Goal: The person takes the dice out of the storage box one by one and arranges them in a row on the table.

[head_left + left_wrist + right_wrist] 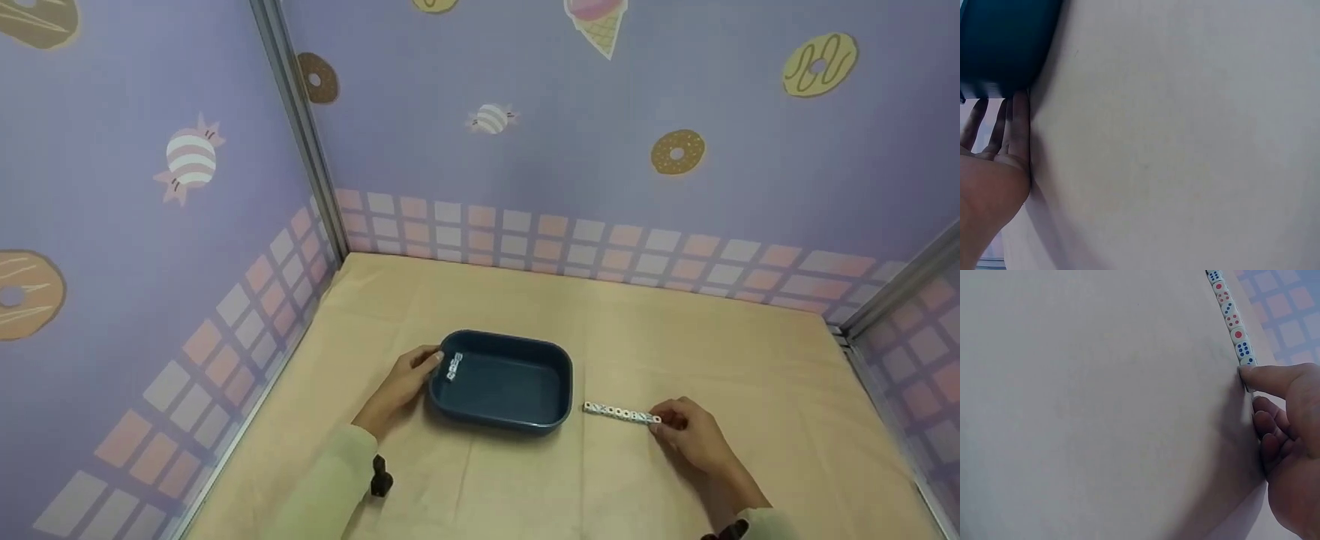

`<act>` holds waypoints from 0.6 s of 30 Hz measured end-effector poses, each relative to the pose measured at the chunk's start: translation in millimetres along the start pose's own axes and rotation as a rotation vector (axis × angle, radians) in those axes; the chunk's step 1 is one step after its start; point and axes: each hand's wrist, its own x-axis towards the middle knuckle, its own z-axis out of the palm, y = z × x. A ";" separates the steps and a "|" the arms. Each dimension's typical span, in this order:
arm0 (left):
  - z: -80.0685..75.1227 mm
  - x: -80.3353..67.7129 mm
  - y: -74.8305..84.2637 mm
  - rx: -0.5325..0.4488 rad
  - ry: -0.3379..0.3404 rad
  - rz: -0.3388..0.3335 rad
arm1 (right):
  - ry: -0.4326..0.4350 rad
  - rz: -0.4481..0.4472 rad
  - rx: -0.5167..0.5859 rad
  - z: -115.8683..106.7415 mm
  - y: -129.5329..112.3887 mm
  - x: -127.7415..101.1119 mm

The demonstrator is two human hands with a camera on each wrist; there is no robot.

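Observation:
A dark blue rectangular dish (517,386) stands on the cloth-covered table. My left hand (409,379) holds its left side, thumb at the rim; in the left wrist view, the fingers (1019,124) reach the outer wall. Several small white dice (454,367) lie inside the dish near that side. To the dish's right, a straight row of white dice (619,412) with red and blue pips lies on the cloth. My right hand (694,435) pinches the row's right end between thumb and forefinger, with its other fingers curled beneath, as the right wrist view shows.
A pale yellow cloth (675,345) covers the table. Purple walls (540,165) with sweets and pink-and-white checks enclose it at the back and both sides. Metal posts (307,142) stand in the corners.

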 end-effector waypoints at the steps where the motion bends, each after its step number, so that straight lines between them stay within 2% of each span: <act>1: -0.1 -0.3 0.6 0.001 0.000 -0.003 | -0.005 0.000 -0.004 -0.2 0.0 0.7; 5: -0.8 -1.1 3.7 0.014 -0.009 -0.002 | -0.007 0.003 -0.005 -0.8 -0.5 2.5; 12: -2.4 -3.3 11.2 0.110 -0.009 -0.009 | -0.024 -0.016 -0.003 -0.5 -0.1 3.5; 15: -1.1 -2.7 12.8 0.084 0.002 -0.031 | -0.051 -0.002 0.008 -3.1 -0.6 3.0; 18: 0.5 -1.4 11.5 0.033 0.024 -0.023 | -0.062 0.001 0.003 -7.3 -6.5 3.9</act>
